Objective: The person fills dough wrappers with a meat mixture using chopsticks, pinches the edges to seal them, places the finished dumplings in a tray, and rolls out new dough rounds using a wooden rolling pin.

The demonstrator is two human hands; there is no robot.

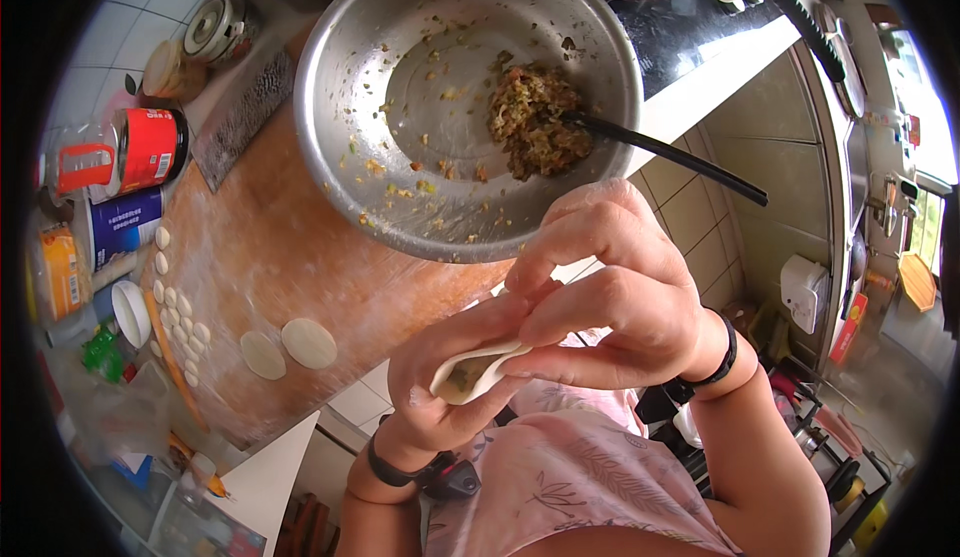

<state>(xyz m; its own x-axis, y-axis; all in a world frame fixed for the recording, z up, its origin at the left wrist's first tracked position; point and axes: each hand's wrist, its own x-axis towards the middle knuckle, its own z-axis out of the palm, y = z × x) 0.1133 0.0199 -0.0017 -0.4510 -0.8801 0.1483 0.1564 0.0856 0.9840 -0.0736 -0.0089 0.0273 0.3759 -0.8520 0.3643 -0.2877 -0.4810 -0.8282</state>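
Observation:
Between my two hands is a dumpling wrapper (474, 377), folded partly over some filling, with its left end still gaping. My left hand (450, 362) cups it from below and the side. The fingers and thumb of my right hand (615, 287) pinch its right end. Beyond my hands stands a large steel bowl (352, 204) with a mound of minced filling (536, 121), and a pair of dark chopsticks (675, 152) leans out of it. Two flat round wrappers, one (309, 343) slightly overlapping or touching the other (263, 355), lie on the floured wooden board (247, 272).
Small dough pieces (180, 320) lie at the board's left, beside a thin rolling pin (176, 362). A cleaver (244, 118) rests behind them. Jars, including a red-labelled one (150, 148), and packets line the left side. A black stovetop (675, 39) is at upper right.

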